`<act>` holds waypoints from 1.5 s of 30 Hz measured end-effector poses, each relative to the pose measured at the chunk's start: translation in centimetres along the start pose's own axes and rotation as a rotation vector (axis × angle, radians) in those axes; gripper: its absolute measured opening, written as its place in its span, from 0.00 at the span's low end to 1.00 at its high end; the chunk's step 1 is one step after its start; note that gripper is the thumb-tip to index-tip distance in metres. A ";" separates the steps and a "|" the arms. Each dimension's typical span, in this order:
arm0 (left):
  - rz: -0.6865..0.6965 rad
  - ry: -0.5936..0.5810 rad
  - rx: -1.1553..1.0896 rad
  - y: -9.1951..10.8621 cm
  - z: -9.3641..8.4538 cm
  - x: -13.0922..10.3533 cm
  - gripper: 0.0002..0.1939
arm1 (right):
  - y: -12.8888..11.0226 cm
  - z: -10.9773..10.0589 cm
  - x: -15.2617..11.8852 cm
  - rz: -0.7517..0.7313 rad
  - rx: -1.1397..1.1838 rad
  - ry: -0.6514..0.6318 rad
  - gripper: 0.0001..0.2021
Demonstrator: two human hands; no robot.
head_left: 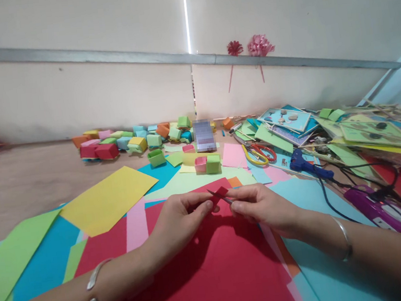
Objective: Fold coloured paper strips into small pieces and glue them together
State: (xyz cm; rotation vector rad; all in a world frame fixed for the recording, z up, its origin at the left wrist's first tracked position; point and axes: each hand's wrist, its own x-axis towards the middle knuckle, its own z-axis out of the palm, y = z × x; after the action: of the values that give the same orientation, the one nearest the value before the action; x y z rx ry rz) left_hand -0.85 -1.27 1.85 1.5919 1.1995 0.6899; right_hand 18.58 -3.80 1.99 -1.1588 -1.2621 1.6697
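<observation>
My left hand [189, 212] is closed, pinching a small piece of red paper [222, 191] between thumb and fingers. My right hand [261, 206] is closed on a thin, dark, pointed tool [217, 195]. Its tip lies across the red piece and points left; the rest is hidden by my fingers, so its exact kind does not show. Both hands meet above a large red paper sheet [229, 273]. Just beyond them stand a small pink paper box [200, 164] and a light green one [213, 164].
Coloured sheets, including a yellow one [110, 199], overlap on the table. Small paper boxes [106, 152] line the wall. To the right are yellow-handled scissors [254, 155], a blue glue gun [308, 163], a purple power strip [383, 209] with cables, and stacked cards [286, 119].
</observation>
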 end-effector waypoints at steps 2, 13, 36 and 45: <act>-0.005 -0.006 -0.034 0.0 0.0 -0.1 0.15 | 0.1 0.0 0.0 -0.012 -0.004 0.016 0.07; -0.064 -0.101 -0.323 -1.0 0.1 0.4 0.13 | 0.5 -0.1 0.1 -0.015 0.002 0.076 0.14; -0.015 -0.015 -0.187 -0.7 0.2 0.0 0.13 | 0.9 0.0 0.1 -0.007 0.006 0.017 0.19; -0.105 -0.076 -0.303 -0.9 0.2 0.3 0.14 | 1.0 -0.2 0.3 -0.060 -0.053 0.039 0.17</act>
State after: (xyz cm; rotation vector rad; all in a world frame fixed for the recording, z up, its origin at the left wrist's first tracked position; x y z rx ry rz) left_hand -0.87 -1.04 0.87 1.2829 1.0595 0.7003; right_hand 18.61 -3.76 0.91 -1.1680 -1.3105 1.5719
